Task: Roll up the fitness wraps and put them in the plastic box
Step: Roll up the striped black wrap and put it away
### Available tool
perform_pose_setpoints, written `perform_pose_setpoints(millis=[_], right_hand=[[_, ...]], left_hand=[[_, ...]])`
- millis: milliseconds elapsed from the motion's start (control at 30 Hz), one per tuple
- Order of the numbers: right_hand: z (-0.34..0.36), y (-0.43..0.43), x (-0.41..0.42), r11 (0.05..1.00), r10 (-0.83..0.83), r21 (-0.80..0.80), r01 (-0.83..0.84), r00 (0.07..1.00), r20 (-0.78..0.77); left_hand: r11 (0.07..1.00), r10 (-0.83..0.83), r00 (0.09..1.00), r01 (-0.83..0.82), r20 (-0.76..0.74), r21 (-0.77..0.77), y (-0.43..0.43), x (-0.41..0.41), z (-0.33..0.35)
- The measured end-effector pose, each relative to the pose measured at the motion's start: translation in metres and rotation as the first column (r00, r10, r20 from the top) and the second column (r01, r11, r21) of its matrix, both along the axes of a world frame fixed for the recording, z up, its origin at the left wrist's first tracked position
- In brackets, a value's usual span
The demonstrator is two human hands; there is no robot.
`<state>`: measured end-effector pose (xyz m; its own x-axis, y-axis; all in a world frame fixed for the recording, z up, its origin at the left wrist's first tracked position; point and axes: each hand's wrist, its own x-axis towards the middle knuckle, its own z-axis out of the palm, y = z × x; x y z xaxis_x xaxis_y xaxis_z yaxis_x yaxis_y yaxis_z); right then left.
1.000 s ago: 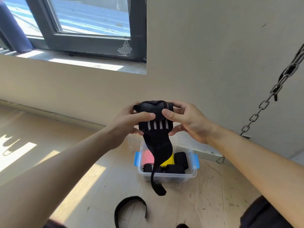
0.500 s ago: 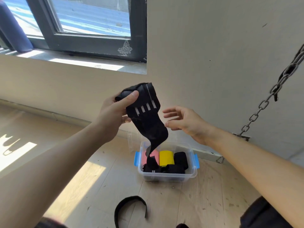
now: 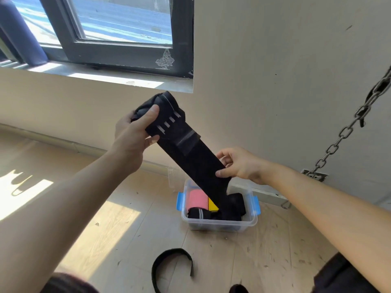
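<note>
Home gym: hanging chain (image 3: 347, 132), punching bag (image 3: 19, 32), wood floor (image 3: 105, 240).

Wood floor (image 3: 275, 261); plastic box (image 3: 220, 226), black strap (image 3: 169, 261) on it

Strong daylight enters through the window (image 3: 118, 24), whose glass shows bright and bluish, nearly washed out. Just below the window, the sill (image 3: 118, 78) carries a hard white strip of glare. Further below the window, sharp sunlit patches lie on the wooden floor (image 3: 110, 229), with crisp-edged shadows cut into the patch at far left. The wall (image 3: 275, 81) right of the window is evenly and softly lit. The black wrap (image 3: 196, 163) below the window reads as a nearly flat dark shape with little texture. Focus is sharp throughout. Wide-angle distortion bends the window frame and stretches the picture toward its corners.
</note>
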<state>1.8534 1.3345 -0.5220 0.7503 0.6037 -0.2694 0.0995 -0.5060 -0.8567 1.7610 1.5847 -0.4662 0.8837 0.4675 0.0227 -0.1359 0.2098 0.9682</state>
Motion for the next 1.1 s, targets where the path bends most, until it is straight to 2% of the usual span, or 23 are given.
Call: perform_pose_setpoints(millis=[133,233,333,433,500,667,867,1000,1100], right_hand=[[0.001,-0.003,-0.002,0.999,0.03,-0.037,-0.034,0.993,-0.116],[0.004,-0.007,-0.001,0.989,0.12,-0.057,-0.137,0.965,-0.232],[0.006,-0.007,0.001,0.994,0.11,-0.005,-0.112,0.985,-0.135],[0.017,-0.002,-0.001,0.965,-0.042,0.25,0.077,0.988,-0.146],[0.027,0.001,-0.006,0.925,-0.046,0.363,0.114,0.981,-0.19],[0.037,0.008,-0.023,0.916,0.038,0.402,0.005,0.994,-0.098],[0.042,0.004,-0.027,0.876,0.026,0.481,0.015,0.996,-0.08],[0.043,0.001,-0.027,0.843,0.029,0.537,0.025,0.995,-0.093],[0.041,0.0,-0.026,0.826,-0.001,0.563,0.027,0.999,-0.045]], left_hand=[[0.996,-0.049,0.998,0.05,-0.026,0.073,-0.002,-0.001,-0.005],[0.989,-0.113,0.993,0.115,-0.025,0.093,-0.004,-0.002,-0.005],[0.966,-0.213,0.976,0.217,-0.045,0.142,-0.009,-0.004,-0.003],[0.934,-0.293,0.954,0.301,-0.071,0.192,-0.017,-0.007,-0.006],[0.902,-0.335,0.937,0.35,-0.101,0.253,-0.022,-0.007,-0.008],[0.856,-0.373,0.918,0.395,-0.131,0.333,-0.032,-0.006,-0.014],[0.851,-0.373,0.918,0.397,-0.138,0.344,-0.036,-0.007,-0.011],[0.784,-0.477,0.835,0.546,-0.276,0.295,-0.037,-0.008,-0.011],[0.735,-0.52,0.778,0.617,-0.352,0.279,-0.038,-0.01,-0.011]])
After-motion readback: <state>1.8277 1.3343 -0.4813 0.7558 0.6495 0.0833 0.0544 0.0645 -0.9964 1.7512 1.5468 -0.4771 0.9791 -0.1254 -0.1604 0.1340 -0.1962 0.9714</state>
